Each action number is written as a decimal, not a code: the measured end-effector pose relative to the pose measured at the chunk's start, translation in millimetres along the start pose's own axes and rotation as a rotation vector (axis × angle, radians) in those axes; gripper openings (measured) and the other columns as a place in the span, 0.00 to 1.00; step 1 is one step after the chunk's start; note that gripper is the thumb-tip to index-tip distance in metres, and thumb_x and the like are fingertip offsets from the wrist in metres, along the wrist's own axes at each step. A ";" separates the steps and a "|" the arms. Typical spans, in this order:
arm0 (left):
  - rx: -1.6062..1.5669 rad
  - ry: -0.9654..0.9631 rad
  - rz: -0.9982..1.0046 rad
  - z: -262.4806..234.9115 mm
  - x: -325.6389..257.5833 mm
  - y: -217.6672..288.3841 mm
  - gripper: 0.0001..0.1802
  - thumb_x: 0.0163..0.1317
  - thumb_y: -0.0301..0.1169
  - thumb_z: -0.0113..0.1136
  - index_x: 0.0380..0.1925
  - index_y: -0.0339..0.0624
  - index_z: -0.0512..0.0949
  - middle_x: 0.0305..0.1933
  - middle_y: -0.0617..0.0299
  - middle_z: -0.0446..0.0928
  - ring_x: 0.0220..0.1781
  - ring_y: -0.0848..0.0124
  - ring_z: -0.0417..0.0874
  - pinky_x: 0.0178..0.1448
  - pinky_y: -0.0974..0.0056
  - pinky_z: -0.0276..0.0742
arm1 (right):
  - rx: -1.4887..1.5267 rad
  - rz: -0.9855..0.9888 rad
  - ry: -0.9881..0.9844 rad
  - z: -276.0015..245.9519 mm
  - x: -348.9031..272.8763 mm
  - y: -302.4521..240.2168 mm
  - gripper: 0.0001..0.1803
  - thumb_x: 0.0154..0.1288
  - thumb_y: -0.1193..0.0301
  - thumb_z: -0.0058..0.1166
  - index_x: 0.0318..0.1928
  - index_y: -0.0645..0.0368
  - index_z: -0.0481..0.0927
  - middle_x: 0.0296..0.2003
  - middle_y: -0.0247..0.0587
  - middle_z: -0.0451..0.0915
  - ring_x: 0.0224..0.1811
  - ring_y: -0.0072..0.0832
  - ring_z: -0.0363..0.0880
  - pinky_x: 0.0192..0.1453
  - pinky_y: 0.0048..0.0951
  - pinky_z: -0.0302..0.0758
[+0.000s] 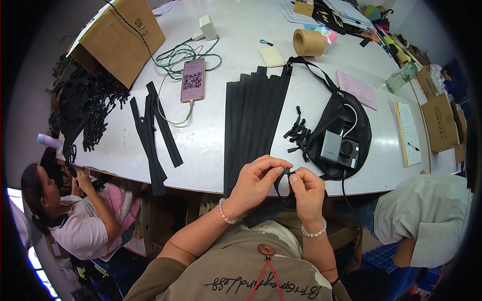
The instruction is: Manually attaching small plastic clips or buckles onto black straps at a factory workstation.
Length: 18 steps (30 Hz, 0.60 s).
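Note:
My left hand point(255, 181) and my right hand point(308, 193) meet at the table's front edge, both closed in a pinch. Between their fingertips is a small black plastic piece point(287, 171); its exact kind is too small to make out. A black strap point(271, 209) hangs below it toward my lap, partly hidden by my hands. Just beyond my left hand, long flat black straps point(253, 113) lie side by side. Several small black plastic pieces point(299, 133) are heaped to the right of them.
A black mesh bag point(362, 120) holds a grey device. Leftward lie more black straps point(149, 135), a phone point(193, 80) on a cable, and a cardboard box point(118, 37). A tape roll point(308, 42) stands far back. People sit at left and right.

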<state>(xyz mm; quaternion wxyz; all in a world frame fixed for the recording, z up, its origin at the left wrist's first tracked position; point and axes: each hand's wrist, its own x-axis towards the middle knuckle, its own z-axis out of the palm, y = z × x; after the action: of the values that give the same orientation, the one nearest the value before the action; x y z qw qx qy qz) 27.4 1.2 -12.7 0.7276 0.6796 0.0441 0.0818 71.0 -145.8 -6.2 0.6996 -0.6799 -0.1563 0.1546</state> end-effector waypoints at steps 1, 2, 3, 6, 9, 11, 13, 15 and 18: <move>0.014 0.001 0.010 0.3 -0.2 1.0 0.08 0.64 0.24 0.51 0.38 0.36 0.79 0.36 0.66 0.76 0.36 0.82 0.72 0.38 0.76 0.67 | -0.007 -0.008 0.003 0.0 -0.2 -0.1 0.09 0.60 0.79 0.50 0.23 0.64 0.69 0.19 0.26 0.66 0.24 0.11 0.58 0.26 0.17 0.57; 0.014 0.001 0.010 1.1 -0.3 2.4 0.08 0.64 0.24 0.51 0.38 0.36 0.79 0.36 0.66 0.76 0.36 0.82 0.72 0.38 0.76 0.67 | -0.014 -0.015 0.005 0.1 -0.5 -0.2 0.09 0.60 0.79 0.50 0.23 0.64 0.69 0.19 0.27 0.66 0.24 0.11 0.58 0.26 0.17 0.57; 0.017 0.014 0.021 2.1 -0.4 3.7 0.08 0.63 0.24 0.52 0.38 0.37 0.80 0.34 0.65 0.76 0.34 0.81 0.72 0.37 0.75 0.67 | -0.014 -0.015 0.005 0.1 -0.8 -0.3 0.09 0.60 0.79 0.50 0.23 0.64 0.69 0.19 0.27 0.66 0.24 0.11 0.58 0.26 0.17 0.57; 0.039 0.017 0.035 1.2 -0.7 5.2 0.08 0.63 0.24 0.52 0.37 0.37 0.80 0.34 0.64 0.76 0.33 0.80 0.72 0.37 0.75 0.67 | -0.057 0.007 0.016 0.6 -1.5 0.0 0.08 0.59 0.79 0.50 0.23 0.64 0.69 0.20 0.30 0.66 0.25 0.15 0.61 0.29 0.20 0.60; 0.071 0.015 0.046 2.6 -1.2 8.7 0.08 0.63 0.24 0.52 0.37 0.37 0.80 0.34 0.65 0.76 0.34 0.81 0.72 0.37 0.75 0.67 | -0.170 -0.080 0.060 3.4 -2.1 1.1 0.07 0.57 0.80 0.51 0.23 0.65 0.68 0.21 0.35 0.67 0.27 0.23 0.64 0.34 0.24 0.62; 0.085 0.023 0.054 2.9 -1.4 10.6 0.08 0.63 0.24 0.52 0.37 0.37 0.80 0.34 0.65 0.76 0.34 0.81 0.72 0.36 0.75 0.67 | -0.217 -0.112 0.103 5.4 -3.1 1.0 0.06 0.55 0.80 0.51 0.24 0.64 0.69 0.21 0.38 0.69 0.28 0.29 0.65 0.36 0.28 0.63; 0.100 0.017 0.047 2.1 -1.8 11.4 0.07 0.63 0.24 0.52 0.37 0.37 0.80 0.34 0.64 0.76 0.33 0.81 0.71 0.36 0.75 0.67 | -0.225 -0.142 0.120 7.5 -3.9 2.4 0.06 0.55 0.80 0.51 0.24 0.64 0.69 0.22 0.38 0.69 0.28 0.29 0.66 0.36 0.28 0.63; 0.104 0.030 0.064 3.2 -1.5 11.3 0.07 0.62 0.24 0.52 0.37 0.37 0.80 0.33 0.63 0.76 0.32 0.79 0.72 0.35 0.74 0.68 | -0.234 -0.172 0.136 9.6 -4.7 4.2 0.06 0.55 0.80 0.51 0.24 0.64 0.69 0.22 0.39 0.70 0.28 0.30 0.66 0.36 0.28 0.63; 0.111 0.030 0.073 2.1 -1.4 12.9 0.07 0.62 0.23 0.52 0.37 0.37 0.79 0.33 0.63 0.76 0.32 0.79 0.73 0.35 0.74 0.68 | -0.206 -0.175 0.167 13.2 -5.7 5.0 0.06 0.56 0.80 0.50 0.24 0.64 0.70 0.22 0.38 0.71 0.28 0.30 0.66 0.36 0.28 0.64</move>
<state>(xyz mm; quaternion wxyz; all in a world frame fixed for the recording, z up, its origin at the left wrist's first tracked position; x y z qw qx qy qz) 25.6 -0.3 0.2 0.6847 0.7187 0.0347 0.1158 60.2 -136.2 -10.9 0.6476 -0.7423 -0.1712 0.0190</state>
